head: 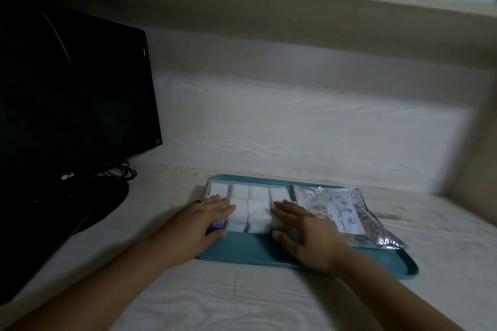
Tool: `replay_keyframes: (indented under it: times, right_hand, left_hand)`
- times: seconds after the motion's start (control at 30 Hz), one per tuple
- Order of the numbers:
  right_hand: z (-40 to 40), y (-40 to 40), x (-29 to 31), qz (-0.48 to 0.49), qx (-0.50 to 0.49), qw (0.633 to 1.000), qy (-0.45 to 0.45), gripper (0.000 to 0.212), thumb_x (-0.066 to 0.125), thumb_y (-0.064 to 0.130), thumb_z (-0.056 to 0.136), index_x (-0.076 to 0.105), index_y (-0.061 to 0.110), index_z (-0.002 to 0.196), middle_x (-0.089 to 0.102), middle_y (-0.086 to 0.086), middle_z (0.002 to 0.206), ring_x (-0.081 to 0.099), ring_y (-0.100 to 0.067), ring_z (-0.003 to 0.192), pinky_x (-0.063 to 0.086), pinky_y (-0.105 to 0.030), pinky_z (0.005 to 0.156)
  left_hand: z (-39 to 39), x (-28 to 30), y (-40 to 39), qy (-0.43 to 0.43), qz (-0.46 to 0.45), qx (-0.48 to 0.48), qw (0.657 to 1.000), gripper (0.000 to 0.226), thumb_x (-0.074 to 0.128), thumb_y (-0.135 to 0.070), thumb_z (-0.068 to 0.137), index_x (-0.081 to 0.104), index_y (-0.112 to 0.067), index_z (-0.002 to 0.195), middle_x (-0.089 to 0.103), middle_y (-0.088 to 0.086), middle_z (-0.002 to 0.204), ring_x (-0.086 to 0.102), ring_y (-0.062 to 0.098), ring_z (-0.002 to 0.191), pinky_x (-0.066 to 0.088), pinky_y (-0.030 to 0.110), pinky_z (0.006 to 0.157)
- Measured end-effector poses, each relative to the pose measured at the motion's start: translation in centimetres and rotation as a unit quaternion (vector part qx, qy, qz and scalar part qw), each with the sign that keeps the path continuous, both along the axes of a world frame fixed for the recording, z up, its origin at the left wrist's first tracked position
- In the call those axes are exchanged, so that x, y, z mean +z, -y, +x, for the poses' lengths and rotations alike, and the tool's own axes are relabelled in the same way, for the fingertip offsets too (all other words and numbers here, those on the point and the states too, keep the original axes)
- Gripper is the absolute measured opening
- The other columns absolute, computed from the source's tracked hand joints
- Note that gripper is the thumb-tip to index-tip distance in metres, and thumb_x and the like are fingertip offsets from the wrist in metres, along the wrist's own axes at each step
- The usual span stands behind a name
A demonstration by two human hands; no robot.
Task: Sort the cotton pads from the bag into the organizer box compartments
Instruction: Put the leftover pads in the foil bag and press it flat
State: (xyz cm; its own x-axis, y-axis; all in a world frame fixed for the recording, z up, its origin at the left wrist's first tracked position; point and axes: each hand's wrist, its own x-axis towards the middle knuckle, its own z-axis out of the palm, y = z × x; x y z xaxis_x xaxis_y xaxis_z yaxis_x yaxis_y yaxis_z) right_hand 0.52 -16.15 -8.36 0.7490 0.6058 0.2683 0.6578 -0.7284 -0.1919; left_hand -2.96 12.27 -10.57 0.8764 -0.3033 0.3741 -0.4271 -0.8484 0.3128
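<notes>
Organizer box sits on teal tray, compartments packed with white cotton pads. Left hand and right hand lie flat on its ends, fingers spread. Bag at 3 o'clock, label unreadable. Pale woodgrain desk; LG monitor at 10 o'clock; dim room.

Bare desk lies open in front; monitor blocks the left, bag the right.
</notes>
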Motion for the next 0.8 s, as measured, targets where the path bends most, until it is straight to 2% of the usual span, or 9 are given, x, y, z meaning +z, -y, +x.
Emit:
replay_keyframes:
  times: [0.13,0.2,0.27,0.33,0.43,0.5,0.6,0.73,0.8]
  right_hand:
    - [0.1,-0.1,-0.3,0.004,0.011,1.0,0.018,0.072,0.064,0.049,0.088,0.033,0.031,0.15,0.027,0.012,0.158,0.018,-0.007,0.147,0.012,-0.018,0.117]
    - [-0.1,-0.7,-0.4,0.012,-0.016,0.999,0.03,0.07,0.067,0.047,0.085,0.04,0.029,0.147,0.034,0.01,0.155,0.026,-0.009,0.145,0.02,-0.022,0.118]
    - [-0.3,-1.8,-0.6,0.026,-0.053,0.996,0.063,0.062,0.069,0.049,0.082,0.052,0.024,0.137,0.05,0.004,0.144,0.041,-0.016,0.135,0.034,-0.03,0.111]
    - [-0.4,-2.9,-0.9,0.029,-0.077,0.992,0.095,0.053,0.069,0.049,0.08,0.058,0.017,0.121,0.059,-0.002,0.121,0.051,-0.024,0.116,0.047,-0.037,0.094]
    - [-0.2,-3.5,-1.5,0.052,-0.091,0.989,0.102,0.041,0.07,0.036,0.08,0.058,0.011,0.11,0.057,-0.007,0.11,0.051,-0.028,0.106,0.046,-0.039,0.081]
    - [-0.2,-3.4,-1.8,0.093,-0.092,0.987,0.091,0.037,0.071,0.029,0.077,0.058,0.013,0.108,0.057,-0.005,0.11,0.052,-0.026,0.104,0.046,-0.036,0.079]
    - [-0.3,-3.2,-1.9,0.111,-0.094,0.985,0.089,0.039,0.067,0.024,0.074,0.058,0.013,0.11,0.056,-0.004,0.11,0.052,-0.025,0.104,0.046,-0.034,0.078]
    - [-0.6,-3.3,-1.8,0.111,-0.102,0.984,0.099,0.044,0.065,0.031,0.073,0.058,0.011,0.111,0.057,-0.005,0.112,0.052,-0.025,0.105,0.046,-0.034,0.079]
    - [-0.9,-3.1,-1.6,0.118,-0.096,0.984,0.094,0.046,0.062,0.034,0.074,0.06,0.011,0.114,0.059,-0.005,0.114,0.053,-0.024,0.107,0.048,-0.034,0.084]
  left_hand:
    - [-0.1,0.0,0.8,0.025,-0.01,0.016,1.0,0.062,0.07,-0.031,0.091,0.042,-0.031,0.146,0.025,-0.022,0.147,0.02,-0.004,0.14,0.007,0.007,0.111]
    - [0.2,-0.2,1.4,0.063,-0.029,0.034,0.997,0.058,0.074,-0.024,0.087,0.052,-0.025,0.141,0.039,-0.013,0.148,0.032,0.004,0.141,0.011,0.009,0.111]
    - [0.2,-0.4,1.9,0.086,-0.054,0.057,0.993,0.054,0.075,-0.019,0.085,0.058,-0.021,0.137,0.049,-0.005,0.146,0.041,0.012,0.14,0.016,0.011,0.11]
    - [0.3,-0.6,2.3,0.093,-0.053,0.076,0.991,0.054,0.076,-0.017,0.083,0.061,-0.015,0.134,0.054,-0.003,0.143,0.046,0.016,0.136,0.021,0.013,0.109]
    - [0.4,-1.0,2.6,0.105,-0.06,0.074,0.99,0.051,0.084,-0.005,0.066,0.072,-0.007,0.116,0.069,0.007,0.122,0.064,0.029,0.111,0.037,0.018,0.099]
    - [0.5,-1.3,2.8,0.113,-0.071,0.072,0.988,0.052,0.085,0.001,0.059,0.073,-0.005,0.11,0.07,0.008,0.112,0.067,0.029,0.1,0.041,0.018,0.093]
    - [0.3,-1.3,3.4,0.123,-0.087,0.09,0.984,0.052,0.078,-0.004,0.064,0.07,-0.005,0.115,0.066,0.006,0.117,0.061,0.027,0.106,0.04,0.023,0.094]
    - [-0.5,-0.7,4.1,0.122,-0.078,0.089,0.985,0.05,0.073,-0.015,0.074,0.067,-0.008,0.123,0.063,0.002,0.123,0.057,0.024,0.109,0.042,0.023,0.093]
    - [-0.9,-0.1,3.6,0.132,-0.068,0.072,0.986,0.038,0.07,-0.02,0.076,0.071,-0.009,0.113,0.069,0.003,0.113,0.063,0.025,0.1,0.05,0.026,0.086]
